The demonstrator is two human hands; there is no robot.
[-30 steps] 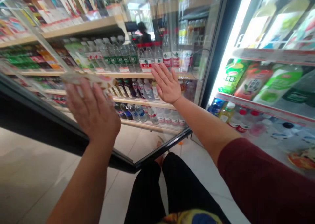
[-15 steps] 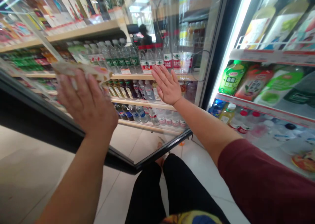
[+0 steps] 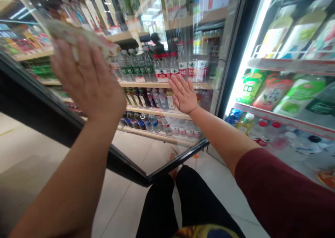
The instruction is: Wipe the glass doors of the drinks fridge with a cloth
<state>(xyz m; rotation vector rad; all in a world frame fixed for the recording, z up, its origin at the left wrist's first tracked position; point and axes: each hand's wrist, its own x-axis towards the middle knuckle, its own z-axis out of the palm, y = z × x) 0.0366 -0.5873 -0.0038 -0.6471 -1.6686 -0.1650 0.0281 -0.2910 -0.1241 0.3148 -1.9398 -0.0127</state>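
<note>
A tall glass door (image 3: pixel 180 160) with a black frame stands ajar in front of me. My left hand (image 3: pixel 86 81) presses a pale patterned cloth (image 3: pixel 86 34) against the pane, its fingers stretched over the lower part of it. Motion blurs the cloth and fingertips a little. Lower down and to the right, my right hand (image 3: pixel 184 95) lies flat on the glass with fingers spread, holding nothing.
On the right, a lit fridge (image 3: pixel 288 116) holds several drink bottles on its shelves. Through the glass show wooden shelves (image 3: pixel 146 84) of bottles and reflections. Pale floor tiles (image 3: pixel 115 192) and my legs (image 3: pixel 157 206) are below.
My left hand has slid upward across the glass with the cloth under it. My right hand stays spread at about the same spot on the pane. The view has shifted slightly.
</note>
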